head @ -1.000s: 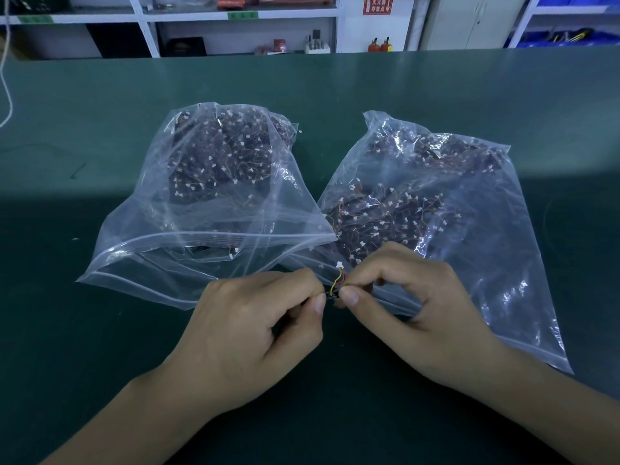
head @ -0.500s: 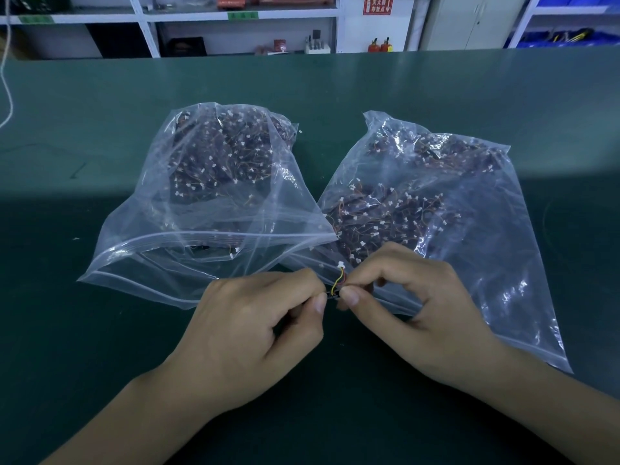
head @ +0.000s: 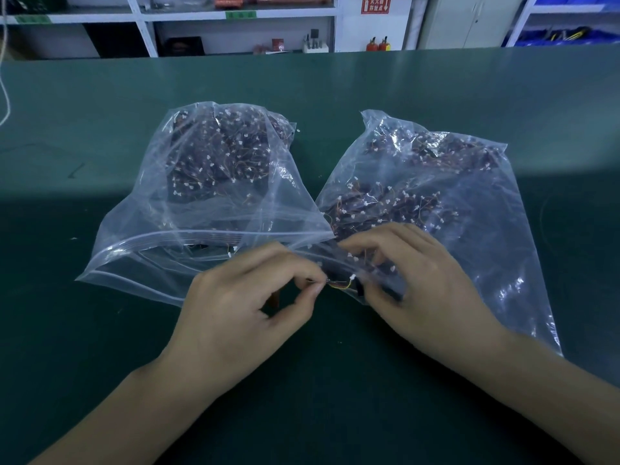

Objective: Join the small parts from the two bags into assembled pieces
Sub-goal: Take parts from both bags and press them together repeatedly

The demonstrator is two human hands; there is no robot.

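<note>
- Here, the left hand (head: 248,317) pinches one end of a small wired part (head: 339,283) between thumb and forefinger, the other fingers curled under.
- The right hand (head: 422,290) pinches the opposite end, where a dark piece sits by its thumb; its upper fingers are spread over the bag mouth.
- Between the two pinches run short red and yellow wires with a tiny white connector.
- Just behind the left pinch lies the left bag (head: 208,209), clear plastic, holding a dark heap of like parts.
- Behind and under the right pinch lies the right bag (head: 463,209), also filled.
- Both bags rest on the green table (head: 335,380), their mouths overlapping near the fingertips.
</note>
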